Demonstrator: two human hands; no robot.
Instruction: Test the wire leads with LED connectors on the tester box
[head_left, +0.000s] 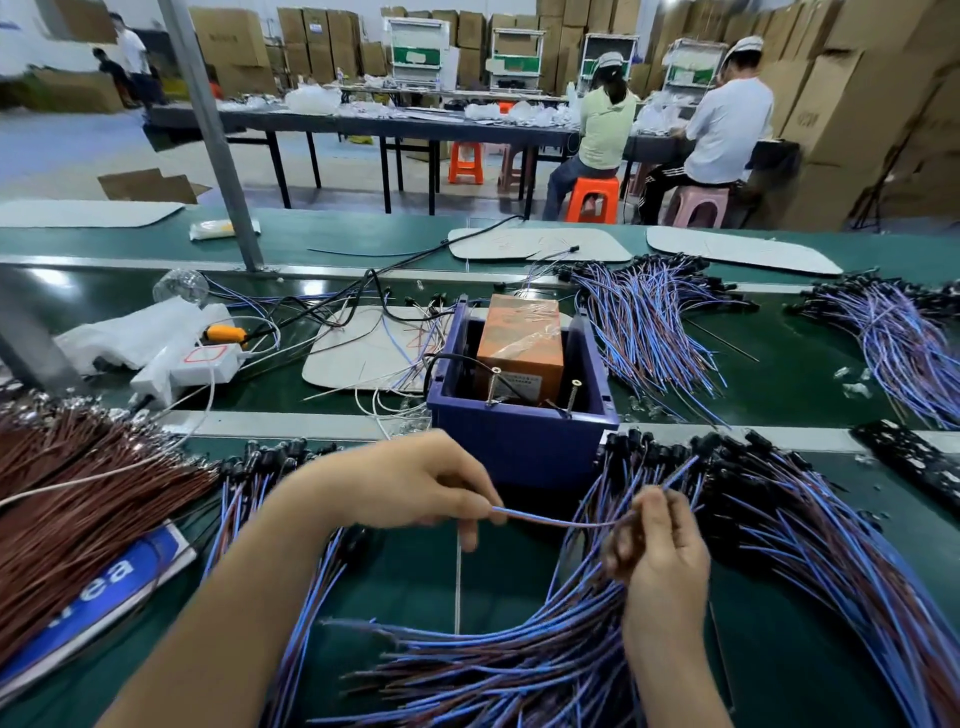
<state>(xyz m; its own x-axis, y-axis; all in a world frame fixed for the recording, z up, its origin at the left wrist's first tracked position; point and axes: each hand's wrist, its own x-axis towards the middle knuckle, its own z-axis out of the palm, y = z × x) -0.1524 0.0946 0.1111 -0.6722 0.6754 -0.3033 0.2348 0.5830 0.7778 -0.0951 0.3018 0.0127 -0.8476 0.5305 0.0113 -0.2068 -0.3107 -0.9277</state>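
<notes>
Station: green work mat (415, 587), head view.

Left hand (415, 483): thumb and forefinger are pressed together and pinch the near end of a single blue wire lead (561, 521). The other fingers are curled under.

Right hand (662, 556): the fingers are curled and close round the same lead further along, with the fingertips bunched at the wire.

Wire lead: it is held off the mat and drawn nearly level between the two hands, in front of the blue bin (519, 452). Past the right hand it rises toward the black connectors of the heap of blue-and-red leads (810, 525) (its own connector cannot be picked out among them). The lead is apart from the tester.

Tester box (519, 343): an orange carton wrapped in clear film, seated inside the blue bin. Two upright screws (492, 385) stand at the bin's near side.

Surroundings:
- A further heap of blue-and-red leads lies on the mat under the forearms.
- A bundle of brown leads (67, 499) lies to the left.
- A white power strip (182, 366) sits beyond the brown leads.
- More blue-and-red bundles (649, 317) lie on the belt behind the bin.
</notes>
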